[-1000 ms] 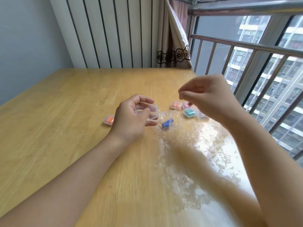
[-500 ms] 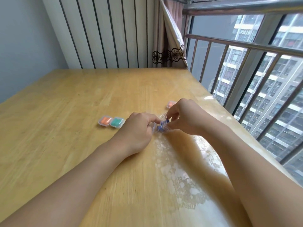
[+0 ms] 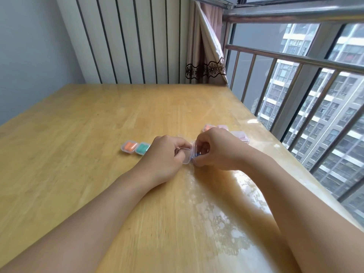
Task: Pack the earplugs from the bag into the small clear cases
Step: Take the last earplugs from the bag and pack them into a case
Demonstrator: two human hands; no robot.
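Head view is showing both of your hands meeting low over the wooden table [image 3: 98,134], near its window side. Your left hand [image 3: 165,154] is curling its fingers around a small clear case [image 3: 186,157], gripping it from the left, so the case is sitting just at that hand's fingertips. Your right hand [image 3: 213,149] is pinching at the same case from the right, thumb and fingers bent in; a blue earplug [image 3: 197,154] is showing between those fingers, right at the case's edge. Whether the earplug is already lying inside the case, you cannot tell from this angle.

Just left of your left hand, two filled cases are lying side by side and touching: one with orange earplugs [image 3: 129,146], one with green earplugs [image 3: 143,148]. Behind your right hand, more cases [image 3: 239,135] are peeking out, partly hidden, one of them holding something orange [image 3: 208,127].
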